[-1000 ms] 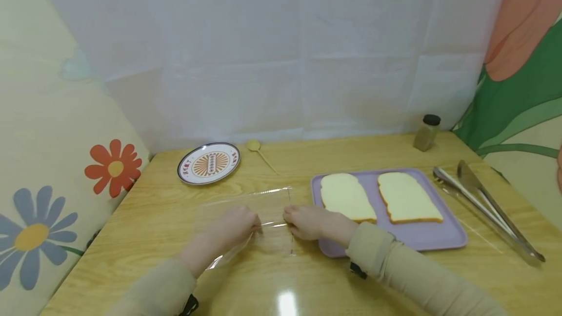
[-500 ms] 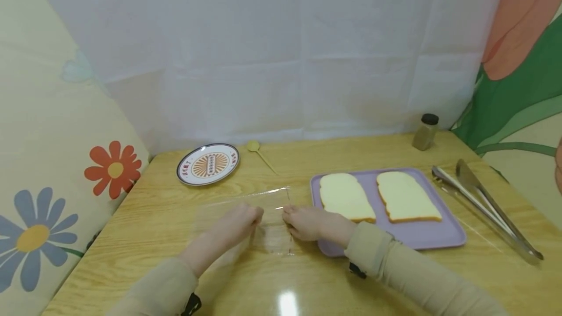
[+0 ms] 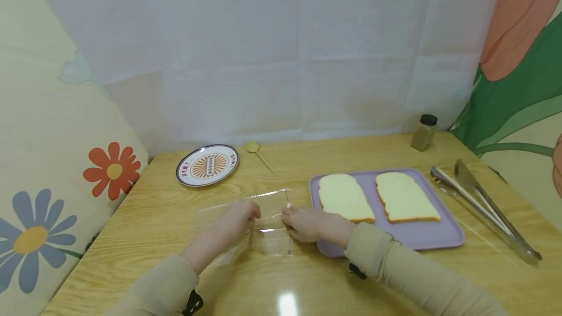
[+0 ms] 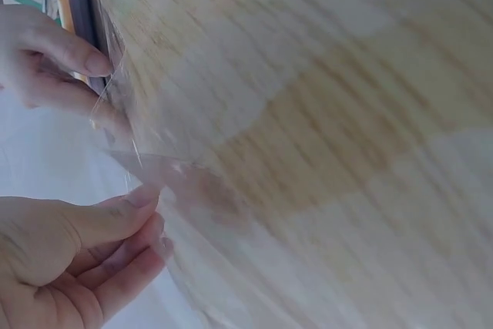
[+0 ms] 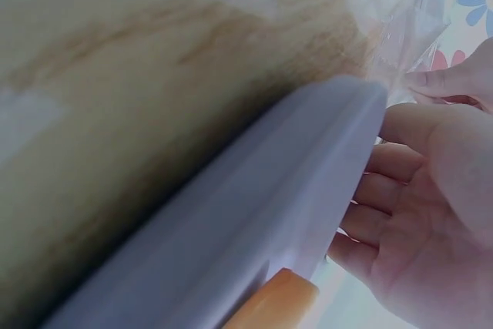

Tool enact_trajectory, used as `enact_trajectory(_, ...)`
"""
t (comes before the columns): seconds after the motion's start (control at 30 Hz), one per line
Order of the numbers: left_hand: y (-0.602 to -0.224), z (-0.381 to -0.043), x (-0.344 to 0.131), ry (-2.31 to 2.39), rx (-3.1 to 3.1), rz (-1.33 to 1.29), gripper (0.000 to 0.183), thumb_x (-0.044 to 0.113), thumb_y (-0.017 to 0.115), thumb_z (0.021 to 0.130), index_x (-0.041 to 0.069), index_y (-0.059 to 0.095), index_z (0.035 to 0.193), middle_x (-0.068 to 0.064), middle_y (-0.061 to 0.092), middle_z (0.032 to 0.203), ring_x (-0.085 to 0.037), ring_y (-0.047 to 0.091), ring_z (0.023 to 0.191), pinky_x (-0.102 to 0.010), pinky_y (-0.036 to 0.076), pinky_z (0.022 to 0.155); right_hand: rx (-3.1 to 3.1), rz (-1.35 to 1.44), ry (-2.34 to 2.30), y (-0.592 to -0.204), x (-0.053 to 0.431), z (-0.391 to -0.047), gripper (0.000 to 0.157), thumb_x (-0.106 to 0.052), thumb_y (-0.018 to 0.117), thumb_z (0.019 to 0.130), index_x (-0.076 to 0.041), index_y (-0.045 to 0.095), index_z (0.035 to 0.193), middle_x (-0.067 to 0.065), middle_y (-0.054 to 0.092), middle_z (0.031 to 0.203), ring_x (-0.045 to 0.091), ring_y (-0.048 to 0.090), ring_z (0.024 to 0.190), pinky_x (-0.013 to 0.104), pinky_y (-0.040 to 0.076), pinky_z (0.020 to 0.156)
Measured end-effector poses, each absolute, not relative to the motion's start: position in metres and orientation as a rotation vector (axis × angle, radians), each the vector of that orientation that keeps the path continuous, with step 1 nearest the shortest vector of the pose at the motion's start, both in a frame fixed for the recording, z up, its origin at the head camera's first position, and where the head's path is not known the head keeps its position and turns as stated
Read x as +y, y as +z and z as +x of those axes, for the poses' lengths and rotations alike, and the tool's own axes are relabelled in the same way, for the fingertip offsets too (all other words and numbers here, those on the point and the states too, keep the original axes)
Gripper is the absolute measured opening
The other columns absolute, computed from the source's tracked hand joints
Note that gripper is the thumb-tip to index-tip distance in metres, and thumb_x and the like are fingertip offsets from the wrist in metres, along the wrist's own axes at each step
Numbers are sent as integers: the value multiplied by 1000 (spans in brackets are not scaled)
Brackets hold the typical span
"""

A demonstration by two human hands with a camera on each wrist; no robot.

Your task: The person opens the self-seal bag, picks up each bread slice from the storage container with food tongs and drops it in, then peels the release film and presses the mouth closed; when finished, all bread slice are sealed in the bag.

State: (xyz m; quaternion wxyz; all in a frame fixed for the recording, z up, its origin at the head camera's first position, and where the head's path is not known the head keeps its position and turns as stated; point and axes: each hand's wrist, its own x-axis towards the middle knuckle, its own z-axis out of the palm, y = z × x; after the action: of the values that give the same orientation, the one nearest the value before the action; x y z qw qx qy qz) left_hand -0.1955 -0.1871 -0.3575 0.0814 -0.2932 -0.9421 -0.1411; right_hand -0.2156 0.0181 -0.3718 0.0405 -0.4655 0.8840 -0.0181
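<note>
A clear plastic bag (image 3: pixel 270 245) lies on the wooden table, left of the purple tray. My left hand (image 3: pixel 237 221) pinches a loose layer of it between thumb and fingers; in the left wrist view that thin film (image 4: pixel 181 179) rises to the fingertips. Close by, my right hand (image 3: pixel 305 223) pinches the bag's right edge with thumb and index finger, beside the tray's left side. Its other fingers bend loosely in the right wrist view. Two slices of bread (image 3: pixel 346 198) lie side by side on the purple tray (image 3: pixel 397 240).
Metal tongs (image 3: pixel 491 213) lie right of the tray. A black-lidded spice jar (image 3: pixel 424 133) stands at the back right. Toward the back left are a printed plate (image 3: pixel 208 166) and a yellow spoon (image 3: pixel 262 159). A white cloth (image 3: pixel 285 52) hangs behind the table (image 3: pixel 351 286).
My left hand first let its fingers slide along the film and now sits slightly higher, with a fold of the bag beneath it. The right hand stays nearly still.
</note>
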Motion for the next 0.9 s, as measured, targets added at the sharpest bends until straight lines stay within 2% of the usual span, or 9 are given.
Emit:
enact_trajectory(0.2,-358,-196,-189,-355,-2792,-892,17,-6,71,67,7,65,59,-1,63,61,-10,56,58,-20,46,53,2694,-1436,-64,-371,18,-216,6,-13,58,91,-8,55,90,5,55,99,21,61,93,28,53,85)
enact_trajectory(0.33,-357,-195,-189,-401,-2862,-808,18,-5,70,69,8,63,58,0,62,60,-9,53,57,-20,45,53,2697,-1426,-60,-372,18,-216,6,-13,58,91,-8,56,92,6,57,102,21,61,97,29,52,90)
enact_trajectory(0.47,-358,-198,-191,-412,-2895,-750,21,-10,64,65,9,60,57,2,60,58,-8,50,56,-20,43,51,2696,-1426,-56,-372,18,-216,6,-13,57,91,-8,56,93,6,57,103,21,61,99,29,51,93)
enact_trajectory(0.57,-358,-201,-194,-453,-2906,-741,20,-10,67,67,8,60,61,2,60,60,-7,51,58,-19,44,52,2683,-1440,-70,-372,18,-216,5,-13,58,90,-8,56,91,5,55,99,20,60,95,28,52,90)
enact_trajectory(0.73,-358,-204,-198,-479,-2887,-786,10,-5,72,72,5,68,71,-1,65,66,-9,58,62,-21,49,57,2675,-1447,-77,-373,19,-217,6,-13,58,91,-7,55,92,6,55,101,20,59,96,28,52,88)
enact_trajectory(0.9,-362,-205,-201,-385,-2806,-853,18,-4,73,68,11,65,61,3,61,63,-6,54,59,-19,47,54,2680,-1452,-61,-373,19,-216,7,-13,57,91,-7,55,96,7,56,105,22,59,102,30,51,93)
